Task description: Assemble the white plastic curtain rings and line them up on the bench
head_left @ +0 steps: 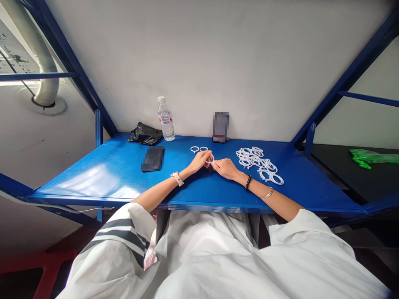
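The right hand pinches a white plastic ring by its near edge; the left hand, fingers curled, grips its left side. Right of this held ring, nearer the right hand, lies a ring heap; leftward and beyond, a ring pair.

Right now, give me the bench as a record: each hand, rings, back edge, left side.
left hand: holds a white ring
right hand: fingertips at that ring's near edge; exact grip unclear
loose pair: two white rings, side by side, beyond the left hand
pile: tangled white rings, right of the right hand
back edge: black bag, upright bottle, pixelated phone-like object standing near the wall
left side: dark pixelated item, lying flat
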`<state>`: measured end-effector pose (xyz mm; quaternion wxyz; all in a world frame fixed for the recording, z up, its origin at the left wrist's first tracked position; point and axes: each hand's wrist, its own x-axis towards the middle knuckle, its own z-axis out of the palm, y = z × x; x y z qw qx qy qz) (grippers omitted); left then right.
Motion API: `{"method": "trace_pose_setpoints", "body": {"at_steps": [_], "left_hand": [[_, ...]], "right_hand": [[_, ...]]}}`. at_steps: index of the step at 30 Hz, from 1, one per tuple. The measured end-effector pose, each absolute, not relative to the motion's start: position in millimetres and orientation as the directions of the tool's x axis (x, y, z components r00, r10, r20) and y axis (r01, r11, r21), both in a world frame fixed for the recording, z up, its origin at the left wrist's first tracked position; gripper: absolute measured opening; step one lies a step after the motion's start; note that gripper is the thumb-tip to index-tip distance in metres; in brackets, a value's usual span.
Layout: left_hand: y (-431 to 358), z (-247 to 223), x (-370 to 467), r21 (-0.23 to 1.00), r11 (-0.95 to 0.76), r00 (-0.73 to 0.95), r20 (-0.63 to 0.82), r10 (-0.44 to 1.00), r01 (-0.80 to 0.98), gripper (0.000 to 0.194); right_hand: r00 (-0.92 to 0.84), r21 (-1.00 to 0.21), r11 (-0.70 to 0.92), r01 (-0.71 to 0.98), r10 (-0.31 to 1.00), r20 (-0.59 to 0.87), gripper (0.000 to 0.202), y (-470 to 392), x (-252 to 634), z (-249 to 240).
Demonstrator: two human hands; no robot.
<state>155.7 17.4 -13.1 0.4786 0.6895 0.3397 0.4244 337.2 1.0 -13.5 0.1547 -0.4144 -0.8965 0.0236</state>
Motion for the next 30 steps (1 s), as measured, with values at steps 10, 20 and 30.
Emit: {"method": "trace_pose_setpoints", "body": {"at_steps": [10,20,30], "left_hand": [[17.7,-16.0,160.1,0.979,-0.204,0.415,0.186,0.891,-0.001,0.052],[17.7,-14.0,162.0,0.996,-0.052,0.422,0.076,0.904,-0.069,0.051],[19.9,-18.1,158.7,0.982,0.078,0.535,0.027,0.844,-0.173,0.06]], "right_hand": [[-0.624,-0.21,0.666,0.716,0.745,0.235,0.043,1.1,337.9,-13.6],[-0.591,-0.241,0.636,0.733,0.771,0.239,0.041,2.1,337.9,-14.3],[-0.532,-0.21,0.589,0.78,0.801,0.275,0.039,-2.7,334.0,-8.1]]}}
